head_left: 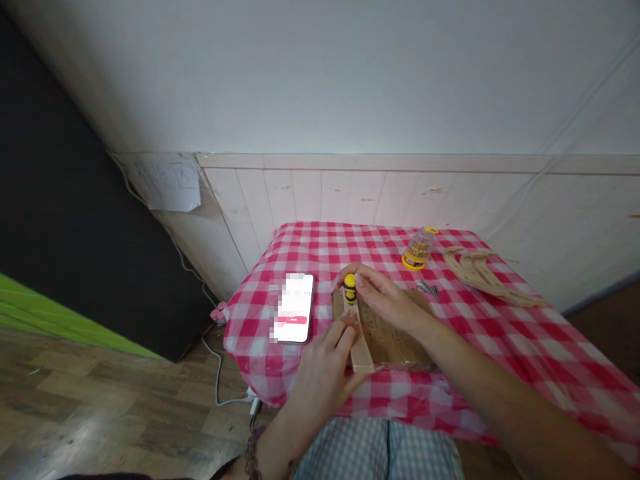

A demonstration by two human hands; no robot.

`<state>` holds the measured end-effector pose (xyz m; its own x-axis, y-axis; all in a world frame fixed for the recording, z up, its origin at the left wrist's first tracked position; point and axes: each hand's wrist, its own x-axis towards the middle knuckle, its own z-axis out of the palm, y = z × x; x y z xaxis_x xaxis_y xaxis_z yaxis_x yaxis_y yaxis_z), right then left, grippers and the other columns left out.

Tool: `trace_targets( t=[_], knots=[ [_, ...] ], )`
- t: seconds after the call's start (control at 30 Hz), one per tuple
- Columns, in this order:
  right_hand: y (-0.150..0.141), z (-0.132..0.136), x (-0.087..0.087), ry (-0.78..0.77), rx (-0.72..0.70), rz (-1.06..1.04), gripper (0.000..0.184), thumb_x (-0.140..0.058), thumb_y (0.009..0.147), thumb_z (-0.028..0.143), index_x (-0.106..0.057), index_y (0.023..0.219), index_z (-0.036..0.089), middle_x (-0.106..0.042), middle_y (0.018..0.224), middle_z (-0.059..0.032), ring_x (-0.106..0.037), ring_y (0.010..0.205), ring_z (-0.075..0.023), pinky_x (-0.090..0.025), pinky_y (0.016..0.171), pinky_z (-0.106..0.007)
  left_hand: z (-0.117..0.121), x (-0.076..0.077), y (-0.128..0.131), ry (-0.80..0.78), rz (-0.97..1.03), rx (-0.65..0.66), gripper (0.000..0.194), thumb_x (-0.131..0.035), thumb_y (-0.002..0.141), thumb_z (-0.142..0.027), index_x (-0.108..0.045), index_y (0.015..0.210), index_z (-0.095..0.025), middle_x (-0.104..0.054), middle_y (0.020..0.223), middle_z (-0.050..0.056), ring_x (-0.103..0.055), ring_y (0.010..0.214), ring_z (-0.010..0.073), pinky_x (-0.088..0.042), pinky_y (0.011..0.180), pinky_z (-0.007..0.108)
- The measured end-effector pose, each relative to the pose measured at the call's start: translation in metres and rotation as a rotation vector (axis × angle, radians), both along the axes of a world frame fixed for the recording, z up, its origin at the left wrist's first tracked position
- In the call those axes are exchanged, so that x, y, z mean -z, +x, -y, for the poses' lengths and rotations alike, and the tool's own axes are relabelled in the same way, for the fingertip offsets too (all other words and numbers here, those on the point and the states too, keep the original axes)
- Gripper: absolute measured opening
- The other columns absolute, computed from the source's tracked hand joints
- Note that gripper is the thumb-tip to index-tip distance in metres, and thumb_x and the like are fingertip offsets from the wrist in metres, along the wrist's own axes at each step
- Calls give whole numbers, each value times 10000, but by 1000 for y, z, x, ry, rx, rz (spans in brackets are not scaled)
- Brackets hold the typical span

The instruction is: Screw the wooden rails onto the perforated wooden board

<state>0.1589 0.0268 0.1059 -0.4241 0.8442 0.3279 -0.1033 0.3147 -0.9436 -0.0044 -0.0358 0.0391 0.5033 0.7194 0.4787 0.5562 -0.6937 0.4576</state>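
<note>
Where the hands work: centre of the frame
Right grip [383, 297]: clamped on a yellow-and-black screwdriver handle [350, 289]
Left grip [323, 367]: fingers together, pressing a pale wooden strip [361, 347] — over a perforated brown wooden board [395, 337]

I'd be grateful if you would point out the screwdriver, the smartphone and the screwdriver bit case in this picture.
screwdriver [350, 289]: head view, on its yellow and black handle.
smartphone [295, 308]: head view, on its lit screen.
screwdriver bit case [418, 248]: head view, on its clear dome.
</note>
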Motion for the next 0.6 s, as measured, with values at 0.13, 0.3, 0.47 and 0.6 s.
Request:
trace_targets(
  t=[0.13,0.3,0.47,0.6],
  knots=[
    [-1,3,-4,5,-12,-8,311,-652,915,554,-615,1003,258,-694,951,-30,-642,907,-182,-505,888,-376,0,-2,1,5,2,-4,560,-805,853,-333,-483,1294,-208,-654,1291,130,-670,1203,321,-630,932,454],
    [-4,4,-4,-38,-71,-93,314,-715,892,492,-510,935,259,-677,893,9,-632,810,-146,-510,797,-322,0,-2,1,1,-8,-6,561,-811,845,-326,-492,1288,-193,-659,1276,135,-667,1207,324,-628,937,452],
    [-4,-2,3,-7,56,-132,298,-660,920,535,-537,1011,279,-542,819,36,-503,706,-138,-441,667,-281,0,-3,1,17,-2,-4,645,-850,802,-262,-466,1313,-178,-646,1306,145,-643,1247,322,-609,982,450],
    [-4,-3,3,-48,-5,-199,376,-528,963,610,-628,1104,277,-497,839,3,-492,742,-161,-460,709,-310,0,-3,1,24,4,4,645,-863,787,-255,-473,1296,-181,-650,1304,148,-643,1247,324,-609,981,453]
  ],
)
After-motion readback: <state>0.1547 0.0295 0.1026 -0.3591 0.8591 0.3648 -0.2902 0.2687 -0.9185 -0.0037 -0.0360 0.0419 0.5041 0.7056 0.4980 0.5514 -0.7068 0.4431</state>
